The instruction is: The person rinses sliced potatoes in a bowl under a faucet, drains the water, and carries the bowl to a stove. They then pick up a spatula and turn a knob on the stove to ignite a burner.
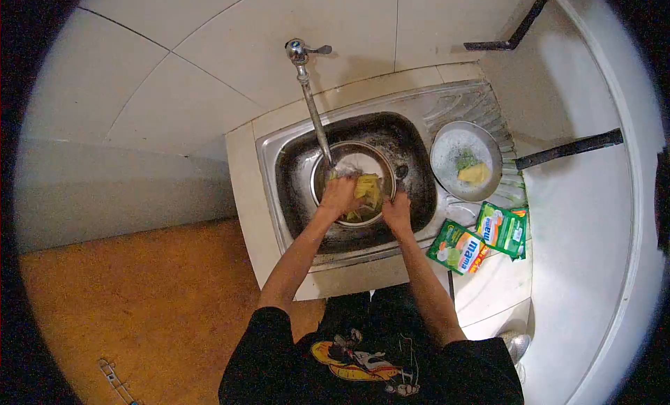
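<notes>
A round metal bowl point(322, 161) sits in the sink basin under the faucet. My left hand point(340, 196) reaches into it, its fingers closed on a limp yellow-green piece point(368, 189) whose kind I cannot make out. My right hand point(396, 211) grips the bowl's right rim; some of its fingers are hidden. The faucet spout point(317, 122) comes down to the bowl's left side, close to my left hand, and water appears to be splashing there.
On the ridged drainboard to the right stands a second round pan point(447, 148) with suds, a yellow piece point(474, 173) and green scrubbing material. Green "mama" packets point(457, 247) lie near the counter's right corner. Black brackets point(569, 150) jut out at the right. The steel sink point(269, 150) has a raised edge.
</notes>
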Demonstrator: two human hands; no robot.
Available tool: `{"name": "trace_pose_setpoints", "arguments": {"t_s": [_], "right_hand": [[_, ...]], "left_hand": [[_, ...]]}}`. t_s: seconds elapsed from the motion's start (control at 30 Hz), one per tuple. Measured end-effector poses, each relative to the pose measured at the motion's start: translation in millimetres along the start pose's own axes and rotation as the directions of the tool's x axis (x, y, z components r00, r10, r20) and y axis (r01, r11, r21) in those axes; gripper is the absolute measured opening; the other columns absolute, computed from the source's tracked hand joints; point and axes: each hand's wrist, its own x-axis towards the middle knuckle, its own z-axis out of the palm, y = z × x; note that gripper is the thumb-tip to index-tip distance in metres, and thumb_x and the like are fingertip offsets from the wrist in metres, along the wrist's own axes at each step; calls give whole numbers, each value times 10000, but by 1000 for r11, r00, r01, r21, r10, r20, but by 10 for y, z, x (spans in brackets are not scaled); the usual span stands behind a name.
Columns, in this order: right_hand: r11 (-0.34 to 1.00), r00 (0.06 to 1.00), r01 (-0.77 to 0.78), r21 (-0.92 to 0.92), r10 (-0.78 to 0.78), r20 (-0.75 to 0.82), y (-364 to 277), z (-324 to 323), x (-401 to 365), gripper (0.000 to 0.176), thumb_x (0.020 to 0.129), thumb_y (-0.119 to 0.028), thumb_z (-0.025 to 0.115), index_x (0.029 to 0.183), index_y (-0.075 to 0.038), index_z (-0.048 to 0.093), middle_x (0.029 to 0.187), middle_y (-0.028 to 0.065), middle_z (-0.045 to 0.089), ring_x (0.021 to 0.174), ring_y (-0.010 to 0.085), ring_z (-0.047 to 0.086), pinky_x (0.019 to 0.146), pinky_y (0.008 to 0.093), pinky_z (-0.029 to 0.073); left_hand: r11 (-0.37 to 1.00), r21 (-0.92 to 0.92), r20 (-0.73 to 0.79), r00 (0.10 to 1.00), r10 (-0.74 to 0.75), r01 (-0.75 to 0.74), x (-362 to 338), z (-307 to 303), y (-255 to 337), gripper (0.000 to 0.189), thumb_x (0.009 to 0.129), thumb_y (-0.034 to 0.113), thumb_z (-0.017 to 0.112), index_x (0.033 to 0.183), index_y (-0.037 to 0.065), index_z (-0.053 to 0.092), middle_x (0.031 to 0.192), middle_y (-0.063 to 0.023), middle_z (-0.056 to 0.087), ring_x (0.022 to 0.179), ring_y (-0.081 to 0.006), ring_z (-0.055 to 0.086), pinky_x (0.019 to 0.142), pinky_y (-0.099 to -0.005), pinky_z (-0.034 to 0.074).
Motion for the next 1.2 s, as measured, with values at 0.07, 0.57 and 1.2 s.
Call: {"name": "trace_pose_setpoints", "arguments": {"t_s": [0.07,0.57,1.2], "right_hand": [[999,996,-24,41,21,88,-50,-45,-3,288,837,-144,539,1008,87,527,949,272,520,895,439,524,777,508,409],[918,895,352,-181,-387,-222,-62,-21,-183,309,795,-78,551,1077,50,544,902,261,574,857,453,545,762,509,417],[976,970,212,58,-203,-133,-10,-70,-48,396,764,-6,524,1157,44,522,958,273,615,936,432,588,818,472,450]], "left_hand": [[990,-135,-190,982,17,-43,-89,-100,55,680,692,393,730,1219,27,505,894,-261,610,861,-379,625,760,-454,514],[993,-1,-338,935,-108,114,-176,61,294,937,703,449,723,1425,102,237,1301,-273,345,1200,-447,370,851,-526,448],[952,-293,-382,902,-202,89,-408,-148,71,845,772,251,701,1429,104,190,1316,-324,356,1127,-465,468,901,-479,443]]}}
